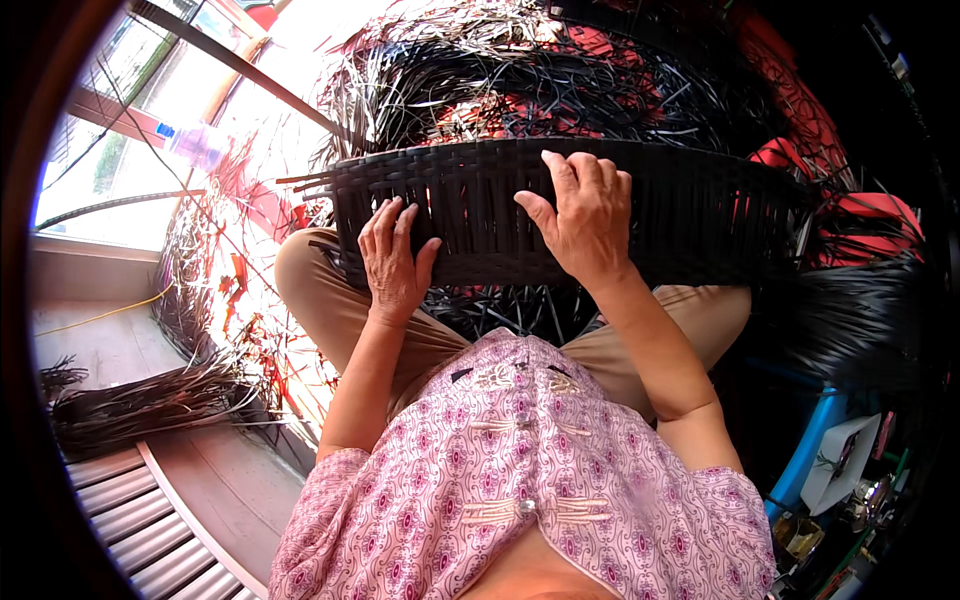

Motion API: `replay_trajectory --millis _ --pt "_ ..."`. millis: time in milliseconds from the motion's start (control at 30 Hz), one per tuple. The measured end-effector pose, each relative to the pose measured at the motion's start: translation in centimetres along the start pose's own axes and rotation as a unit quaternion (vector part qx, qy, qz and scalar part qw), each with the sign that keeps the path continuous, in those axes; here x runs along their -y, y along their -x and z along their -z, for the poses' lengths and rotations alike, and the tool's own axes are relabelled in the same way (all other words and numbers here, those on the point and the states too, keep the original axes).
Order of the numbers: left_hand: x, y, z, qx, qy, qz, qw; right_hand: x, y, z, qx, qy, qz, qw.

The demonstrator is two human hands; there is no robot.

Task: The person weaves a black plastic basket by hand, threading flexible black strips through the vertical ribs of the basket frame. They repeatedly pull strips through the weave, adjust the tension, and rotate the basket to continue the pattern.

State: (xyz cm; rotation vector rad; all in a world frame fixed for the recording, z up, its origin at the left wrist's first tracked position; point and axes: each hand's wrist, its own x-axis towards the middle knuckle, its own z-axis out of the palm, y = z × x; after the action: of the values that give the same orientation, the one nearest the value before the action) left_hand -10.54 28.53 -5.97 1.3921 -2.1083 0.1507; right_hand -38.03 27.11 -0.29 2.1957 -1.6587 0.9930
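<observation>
Across my lap lies a long black woven panel (700,225) of flat strips, with solid bands along its far and near edges and upright strips between. Toward its left end my left hand (393,265) rests on the weave, fingers stretched out and thumb apart. Further right, my right hand (585,215) lies on the panel with its fingertips near the far edge, thumb spread away from the fingers. Neither hand shows anything gripped. At the panel's left end, loose strip ends (312,184) stick out.
Loose black strips (450,90) heap over red material beyond the panel. A strip bundle (850,320) lies at right, another bundle (150,405) at left beside a slatted surface (150,520). A clear bottle (195,145) is near the window; a white tray (843,462) stands lower right.
</observation>
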Motion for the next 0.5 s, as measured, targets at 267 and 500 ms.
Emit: replay_trajectory --millis 267,500 --pt "-0.5 -0.8 -0.3 0.006 0.008 0.002 1.000 2.8 0.8 -2.9 0.059 -0.089 0.075 0.991" --pt "0.0 -0.1 -0.6 0.002 0.002 -0.001 1.000 -6.9 2.2 4.0 -0.137 -0.011 -0.085 0.987"
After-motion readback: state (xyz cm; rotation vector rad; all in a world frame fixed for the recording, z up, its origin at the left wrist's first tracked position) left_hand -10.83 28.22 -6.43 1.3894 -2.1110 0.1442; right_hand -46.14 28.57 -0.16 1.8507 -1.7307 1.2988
